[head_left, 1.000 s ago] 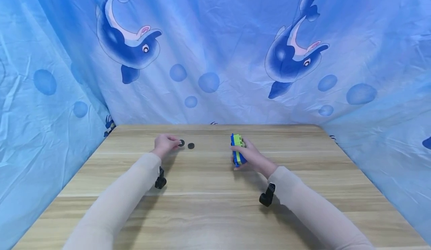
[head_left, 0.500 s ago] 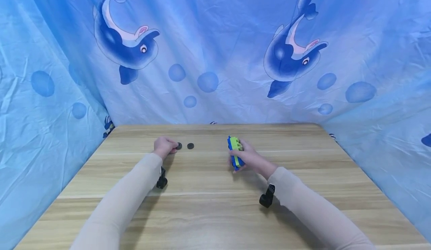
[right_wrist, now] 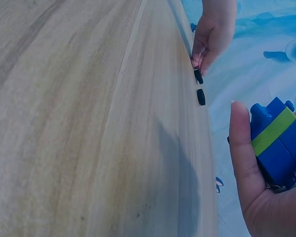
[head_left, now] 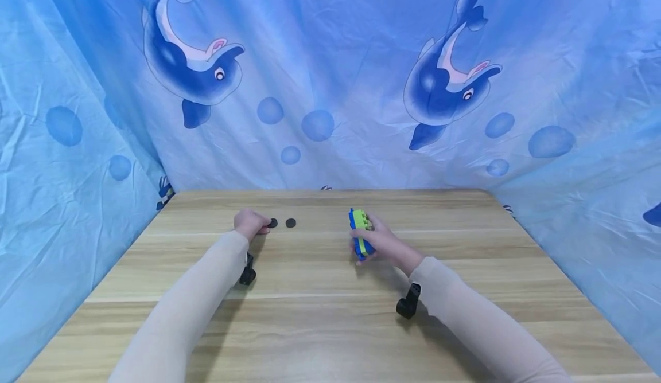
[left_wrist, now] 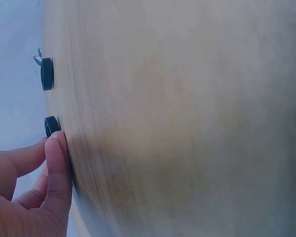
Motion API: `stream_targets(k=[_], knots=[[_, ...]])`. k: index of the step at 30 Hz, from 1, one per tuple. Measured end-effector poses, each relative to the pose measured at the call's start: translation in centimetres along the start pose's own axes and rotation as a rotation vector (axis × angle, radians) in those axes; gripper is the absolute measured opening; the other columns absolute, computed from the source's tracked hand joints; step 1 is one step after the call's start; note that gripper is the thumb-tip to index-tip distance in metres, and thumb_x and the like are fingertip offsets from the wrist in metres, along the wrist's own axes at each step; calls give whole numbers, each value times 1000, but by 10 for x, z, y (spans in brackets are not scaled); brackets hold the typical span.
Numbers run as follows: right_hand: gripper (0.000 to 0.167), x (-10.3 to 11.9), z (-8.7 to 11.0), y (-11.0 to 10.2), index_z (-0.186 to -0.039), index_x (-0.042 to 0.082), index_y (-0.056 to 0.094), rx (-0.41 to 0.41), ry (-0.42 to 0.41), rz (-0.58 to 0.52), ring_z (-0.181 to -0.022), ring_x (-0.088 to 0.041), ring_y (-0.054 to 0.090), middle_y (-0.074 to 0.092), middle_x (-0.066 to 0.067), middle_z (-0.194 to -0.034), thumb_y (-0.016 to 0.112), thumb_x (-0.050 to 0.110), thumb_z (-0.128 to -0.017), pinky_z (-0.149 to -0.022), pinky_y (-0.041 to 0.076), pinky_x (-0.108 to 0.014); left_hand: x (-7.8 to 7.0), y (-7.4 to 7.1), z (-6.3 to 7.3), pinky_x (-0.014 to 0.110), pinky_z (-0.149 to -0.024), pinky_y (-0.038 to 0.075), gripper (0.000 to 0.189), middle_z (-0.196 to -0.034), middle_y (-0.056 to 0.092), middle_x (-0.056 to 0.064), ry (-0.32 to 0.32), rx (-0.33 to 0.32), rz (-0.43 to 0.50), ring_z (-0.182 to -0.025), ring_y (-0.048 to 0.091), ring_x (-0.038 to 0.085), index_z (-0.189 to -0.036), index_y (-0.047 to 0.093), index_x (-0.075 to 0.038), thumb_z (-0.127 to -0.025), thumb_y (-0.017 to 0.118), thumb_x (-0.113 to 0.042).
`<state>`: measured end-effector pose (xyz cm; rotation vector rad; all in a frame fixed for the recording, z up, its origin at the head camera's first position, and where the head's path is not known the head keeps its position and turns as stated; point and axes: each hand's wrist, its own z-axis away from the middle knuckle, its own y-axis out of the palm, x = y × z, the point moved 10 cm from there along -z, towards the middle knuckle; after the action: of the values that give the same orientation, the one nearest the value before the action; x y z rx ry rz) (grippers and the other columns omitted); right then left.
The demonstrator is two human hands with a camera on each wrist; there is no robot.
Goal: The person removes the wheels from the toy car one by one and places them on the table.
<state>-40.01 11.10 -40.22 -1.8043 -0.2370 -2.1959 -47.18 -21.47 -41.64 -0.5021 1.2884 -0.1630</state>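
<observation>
While narrowly spaced fingers [left_wrist: 58,160] of the left hand [head_left: 250,223] pinch one black disc [head_left: 273,223] near a second disc [head_left: 291,223] on the counter [head_left: 320,325], the right hand [head_left: 383,238] grips a raised blue-and-green block assembly [head_left: 360,221].

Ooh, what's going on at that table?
A person is using both hands at a wooden table. The left hand pinches a small black disc by its edge, and a second black disc lies near it on the tabletop. The right hand holds a blue-and-green block toy above the table, apart from both discs.
</observation>
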Motion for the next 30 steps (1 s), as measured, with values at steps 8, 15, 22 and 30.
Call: stream_targets(k=[8, 15, 22, 30], knots=[[78, -1, -1, -3, -154, 19, 8, -2, -12, -3, -82, -28, 69, 65, -19, -97, 59, 18, -95, -59, 60, -40, 0, 3, 1, 22, -65, 59, 39, -106, 69, 26, 9, 70, 91, -53, 66, 5, -124, 56, 13, -91, 63, -6], [78, 0, -1, -9, -154, 20, 12, -34, -5, 19, -86, -33, 69, 63, -26, -107, 62, 25, -93, -51, 57, -32, 2, 3, -1, 23, -69, 60, 42, -91, 71, 22, -17, 103, 110, -55, 67, 7, -127, 52, 15, -92, 63, -7], [86, 5, 0, -15, -155, 23, 8, -67, -10, 66, -78, -26, 67, 64, -22, -100, 66, 29, -92, -46, 51, -27, -2, -3, 2, 35, -94, 54, 44, -76, 71, 10, 5, 96, -8, -64, 71, 11, -124, 53, 13, -95, 61, -19], [73, 12, -2, -3, -152, 22, 14, -13, -40, 48, -77, -25, 66, 63, -22, -97, 60, 24, -95, -44, 49, -25, -35, -13, 19, 44, -108, 44, 56, -116, 64, 25, 116, 152, -77, -99, 69, 28, -136, 41, 13, -99, 55, -27]])
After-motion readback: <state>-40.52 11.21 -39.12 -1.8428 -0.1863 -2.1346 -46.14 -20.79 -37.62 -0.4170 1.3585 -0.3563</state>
